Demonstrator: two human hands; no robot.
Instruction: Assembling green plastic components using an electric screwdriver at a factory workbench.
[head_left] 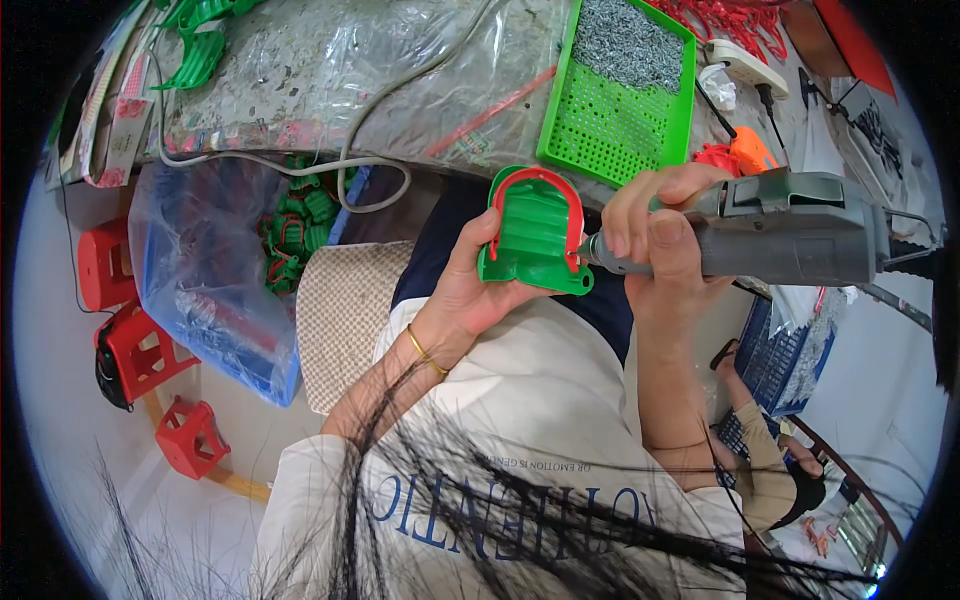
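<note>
Just short of the bench (290, 70), noted: green plastic shell (530, 235) with red arched handle (540, 176), grasped in left hand (466, 268); power screwdriver (800, 243) clenched in right hand (672, 240), bit (590, 252) apparently at handle's end. Directly beyond: green perforated tray (610, 130) of metal fasteners (628, 42); leftward, cable (372, 162) looped over the edge, blue crate (286, 388).

Green piece (532, 225) and power tool (790, 245) in hands (466, 296)

Going off the tray (610, 135): it's on the table (255, 105), metal bits (628, 40) piled in its far end. Power strip (745, 66) just right, cable (350, 162) left. Left hand's (458, 300) piece (535, 230) sits nearer than the tray, right hand's (665, 230) power tool (795, 240) nearer and rightward. Bin (275, 375) well left, stools (190, 437) past that.
</note>
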